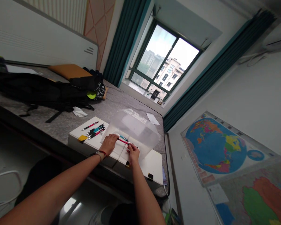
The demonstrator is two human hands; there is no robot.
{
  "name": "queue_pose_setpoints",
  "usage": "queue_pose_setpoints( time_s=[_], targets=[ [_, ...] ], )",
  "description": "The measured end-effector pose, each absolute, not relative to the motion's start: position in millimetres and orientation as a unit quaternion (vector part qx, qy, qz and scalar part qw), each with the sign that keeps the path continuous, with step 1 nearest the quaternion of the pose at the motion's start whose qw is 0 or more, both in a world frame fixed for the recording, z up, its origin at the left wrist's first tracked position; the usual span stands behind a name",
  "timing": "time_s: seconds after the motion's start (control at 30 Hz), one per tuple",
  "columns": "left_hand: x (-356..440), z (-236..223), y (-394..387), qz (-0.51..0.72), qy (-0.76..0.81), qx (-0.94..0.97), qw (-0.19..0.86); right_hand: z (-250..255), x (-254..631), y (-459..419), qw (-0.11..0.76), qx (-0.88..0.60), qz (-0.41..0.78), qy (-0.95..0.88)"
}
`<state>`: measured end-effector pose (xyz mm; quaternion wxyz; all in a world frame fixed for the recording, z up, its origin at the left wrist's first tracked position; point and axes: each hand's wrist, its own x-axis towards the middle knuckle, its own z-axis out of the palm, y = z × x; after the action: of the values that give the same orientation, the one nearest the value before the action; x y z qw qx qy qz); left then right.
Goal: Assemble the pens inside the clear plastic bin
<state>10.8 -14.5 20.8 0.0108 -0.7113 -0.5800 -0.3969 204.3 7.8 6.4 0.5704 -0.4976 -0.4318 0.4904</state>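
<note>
Between my two hands is a red pen [123,141] with dark ends. My left hand [109,144] pinches one end of it, and my right hand [133,153] grips the other. Just behind it a teal pen [123,137] lies in a clear plastic box [135,125], whose translucent lid or wall stands up beyond my hands. The box rests on white cartons [155,164]. Left of my left hand, several teal, black and red pens [95,131] lie in a group on the carton top, with a single red pen [90,126] apart from them.
A black backpack [42,92] and a crumpled tissue [79,112] lie on the grey mattress [107,107] to the left. A white paper [152,119] lies behind the box. The bed's edge runs below the cartons. At right, a wall carries maps [217,145].
</note>
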Motion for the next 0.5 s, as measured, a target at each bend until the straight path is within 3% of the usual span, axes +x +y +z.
queue_pose_setpoints(
  time_s=[0.5],
  targets=[
    [11.3, 19.3, -16.6, -0.379, -0.547, -0.745, 0.034, 2.6, 203.0, 10.1, 0.569, -0.488, 0.489, -0.446]
  ],
)
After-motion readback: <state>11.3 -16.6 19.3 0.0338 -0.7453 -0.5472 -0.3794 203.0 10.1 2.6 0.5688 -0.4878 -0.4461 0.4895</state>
